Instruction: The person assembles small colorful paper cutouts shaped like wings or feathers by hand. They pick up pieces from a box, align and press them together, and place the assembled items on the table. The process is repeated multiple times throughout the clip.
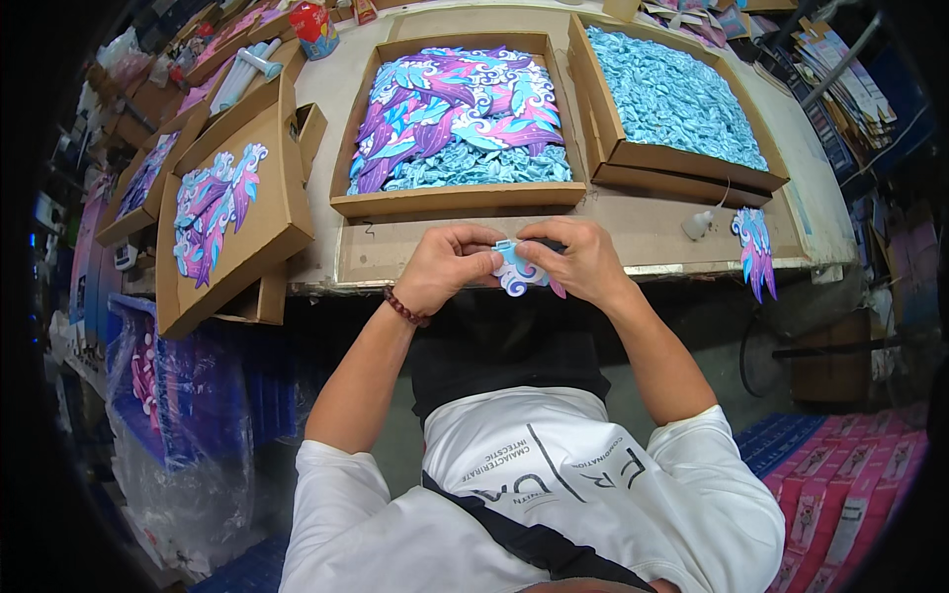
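Observation:
Both my hands meet at the table's front edge, fingers closed. My left hand (445, 267) pinches a small teal plastic piece against a curly-edged, wing-shaped cutout (515, 276) in pale blue, white and purple. The cutout's other side is gripped by my right hand (583, 259), whose fingers hide much of it. Beyond my hands stands a cardboard tray (460, 200), with purple-and-blue cutouts (465, 104) piled over small teal pieces (474, 170). A second tray (682, 168) to its right is full of the same shiny teal pieces (677, 99).
On the right lie a small white dropper bottle (698, 224) and a single wing cutout (754, 252) overhanging the table edge. A tilted cardboard tray (279, 222) at left holds more cutouts (213, 212). Below it sits a plastic-lined blue crate (188, 395); pink boxes (840, 494) are stacked lower right.

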Tool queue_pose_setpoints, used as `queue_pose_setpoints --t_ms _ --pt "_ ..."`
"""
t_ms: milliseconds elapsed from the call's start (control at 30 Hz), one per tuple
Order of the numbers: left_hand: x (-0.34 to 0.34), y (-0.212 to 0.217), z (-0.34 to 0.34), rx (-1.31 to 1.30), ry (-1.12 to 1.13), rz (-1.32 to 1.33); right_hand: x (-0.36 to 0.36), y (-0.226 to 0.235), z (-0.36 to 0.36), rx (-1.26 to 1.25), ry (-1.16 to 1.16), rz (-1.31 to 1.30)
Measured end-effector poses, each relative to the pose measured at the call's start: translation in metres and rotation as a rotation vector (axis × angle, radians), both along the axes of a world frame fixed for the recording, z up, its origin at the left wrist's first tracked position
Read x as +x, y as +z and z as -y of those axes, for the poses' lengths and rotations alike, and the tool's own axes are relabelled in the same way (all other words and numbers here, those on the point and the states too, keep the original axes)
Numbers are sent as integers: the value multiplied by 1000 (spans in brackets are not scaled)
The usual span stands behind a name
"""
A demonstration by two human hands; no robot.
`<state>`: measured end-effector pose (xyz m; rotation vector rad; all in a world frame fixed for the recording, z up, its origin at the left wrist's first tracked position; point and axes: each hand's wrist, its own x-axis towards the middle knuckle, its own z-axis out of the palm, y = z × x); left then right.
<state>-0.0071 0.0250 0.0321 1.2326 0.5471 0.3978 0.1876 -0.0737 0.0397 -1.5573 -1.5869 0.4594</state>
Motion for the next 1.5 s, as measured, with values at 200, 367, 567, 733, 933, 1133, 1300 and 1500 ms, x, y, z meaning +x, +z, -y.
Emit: queue_pose_setpoints --t_ms 200,367,567,733,933,1133,1300,1500 --pt "0 1 3 -3 23 -12 -1 -3 2 -6 -9 -7" --pt "0 1 4 43 35 -43 -4 -4 3 -7 -5 -21" --pt "0 -1 5 36 34 -39 -3 -7 5 -20 -30 -29" --pt "1 -2 6 50 40 -47 -2 -8 7 -1 -31 -7" --pt "2 -6 5 78 49 -76 -3 -7 7 5 -26 8" --pt "3 -6 7 100 71 -74 -4 -4 8 -34 22 40" --pt "6 -8 9 198 64 -83 -9 0 5 -88 23 76" --pt "7 -13 13 390 73 -136 -12 3 1 -294 -22 -21"
